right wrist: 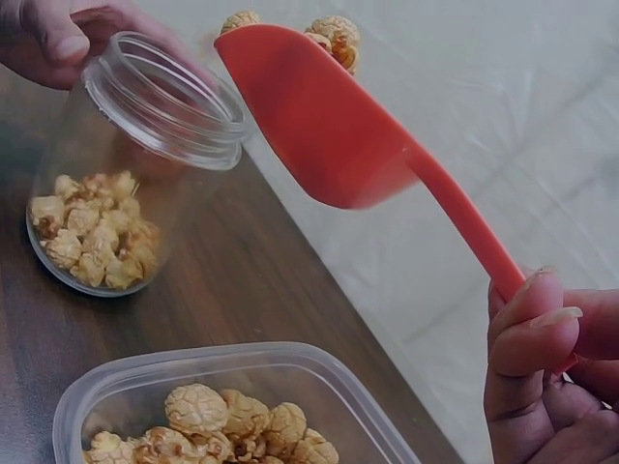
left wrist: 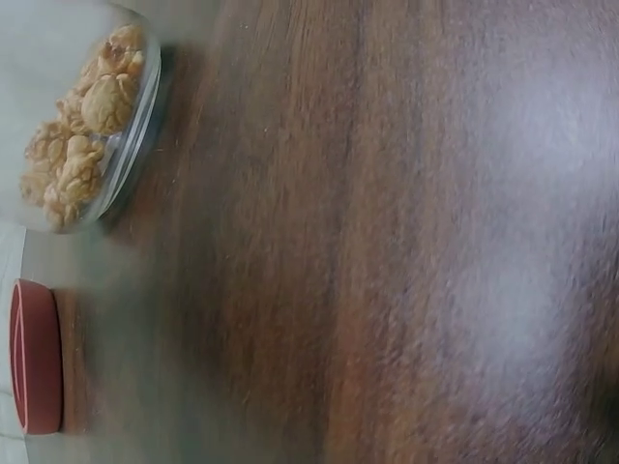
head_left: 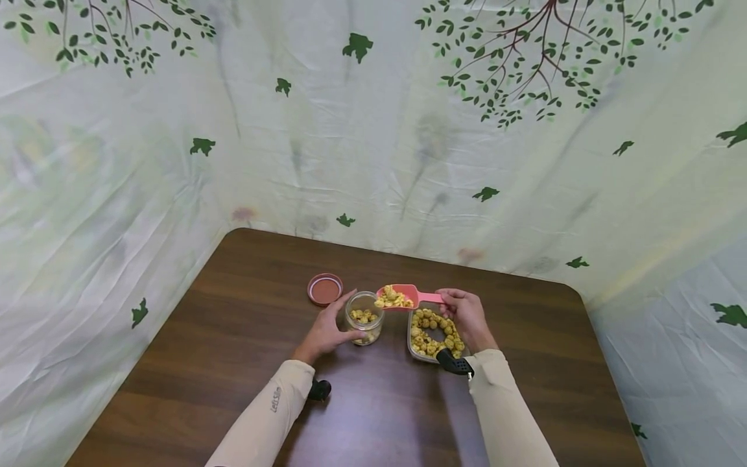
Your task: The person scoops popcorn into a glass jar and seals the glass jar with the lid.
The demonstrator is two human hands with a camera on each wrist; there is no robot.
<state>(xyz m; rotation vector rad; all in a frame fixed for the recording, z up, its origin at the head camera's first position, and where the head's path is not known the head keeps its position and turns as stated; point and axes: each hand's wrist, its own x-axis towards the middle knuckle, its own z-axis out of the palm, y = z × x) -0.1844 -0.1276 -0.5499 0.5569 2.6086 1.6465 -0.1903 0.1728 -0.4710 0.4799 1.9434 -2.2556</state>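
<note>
My left hand grips a clear glass jar, its thumb and fingers on either side. Caramel popcorn lies in the lower part of the jar. In my right hand is the handle of a red scoop, pinched between thumb and fingers. Popcorn pieces fill the scoop, and its tip is beside the jar's mouth, slightly above the rim. Below the scoop and right hand stands a clear plastic tub of popcorn, with part of its bottom showing in the middle.
A red-brown jar lid lies on the wooden table, behind and left of the jar. Hanging cloth printed with leaves and branches encloses the table's back and sides.
</note>
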